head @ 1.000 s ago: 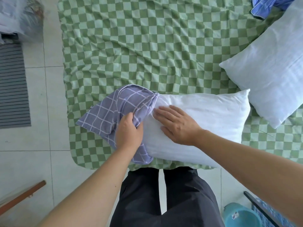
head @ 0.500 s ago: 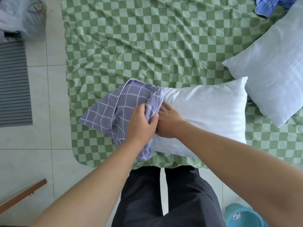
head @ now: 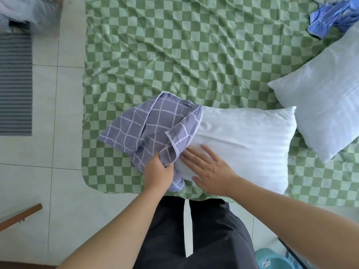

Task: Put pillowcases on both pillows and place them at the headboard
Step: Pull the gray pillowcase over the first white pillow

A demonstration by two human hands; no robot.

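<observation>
Bare white rectangular pillow point(head: 242, 144) lies along near edge of green-checked bed sheet point(head: 174, 55). Purple grid-patterned cotton pillowcase point(head: 151, 129) bunched over pillow's left end, mostly off it, toward sheet's near-left corner. Left hand point(head: 158, 174) grips pillowcase hem, fingers curled. Right hand point(head: 210, 171) flat on pillow, fingers straight, just beside hem. Second white pillow point(head: 326, 98) at right edge, uncovered. Blue crumpled cloth point(head: 330, 16) at far-right corner.
</observation>
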